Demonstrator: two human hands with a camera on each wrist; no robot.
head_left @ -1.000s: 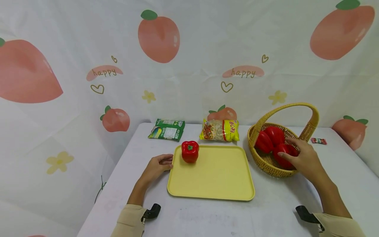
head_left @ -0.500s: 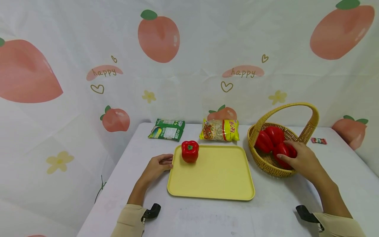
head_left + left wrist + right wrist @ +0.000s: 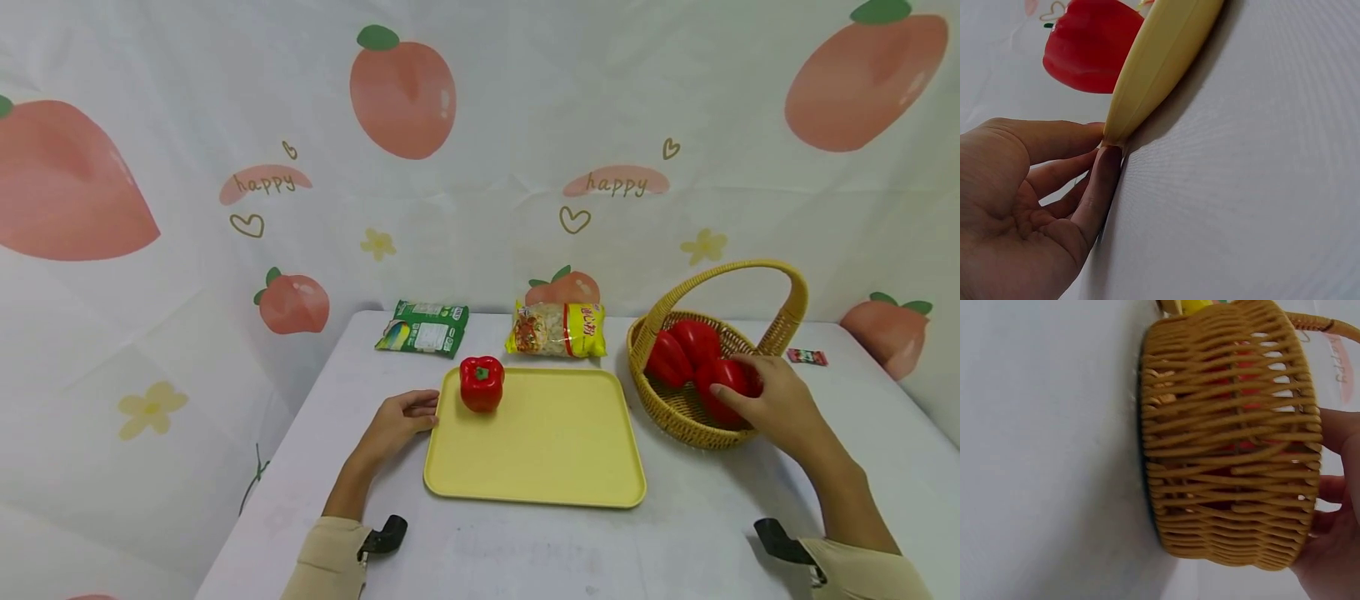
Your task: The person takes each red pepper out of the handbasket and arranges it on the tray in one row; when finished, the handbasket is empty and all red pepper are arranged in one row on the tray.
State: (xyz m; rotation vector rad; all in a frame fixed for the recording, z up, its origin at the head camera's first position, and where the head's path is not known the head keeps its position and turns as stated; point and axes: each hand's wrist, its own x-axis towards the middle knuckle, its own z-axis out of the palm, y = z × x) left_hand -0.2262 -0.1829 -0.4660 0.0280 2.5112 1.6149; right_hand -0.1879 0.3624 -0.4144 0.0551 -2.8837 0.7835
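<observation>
In the head view, my left hand [image 3: 392, 427] is at the left edge of a yellow tray [image 3: 555, 450]. In the left wrist view its thumb and fingertips pinch the tray's rim. One red bell pepper [image 3: 482, 383] stands on the tray, stem up, near the far left corner. My right hand [image 3: 780, 404] reaches into a wicker basket [image 3: 678, 429] and holds a red pepper [image 3: 723, 387] there, thumb on the near side and fingers behind. Other red peppers [image 3: 667, 360] lie deeper in the basket. From the right wrist, the woven wall hides most of the grip.
Behind the tray lie a green packet [image 3: 424, 327] and a yellow bag of dried food [image 3: 557, 330]. A small red wrapped candy [image 3: 807, 357] sits right of the basket. The tall basket handle [image 3: 731, 267] arches over the peppers. A printed cloth hangs at the back.
Inside the basket, my right hand has shifted its fingers around the pepper, which has turned and moved slightly right. My left hand and the tray have stayed where they were.
</observation>
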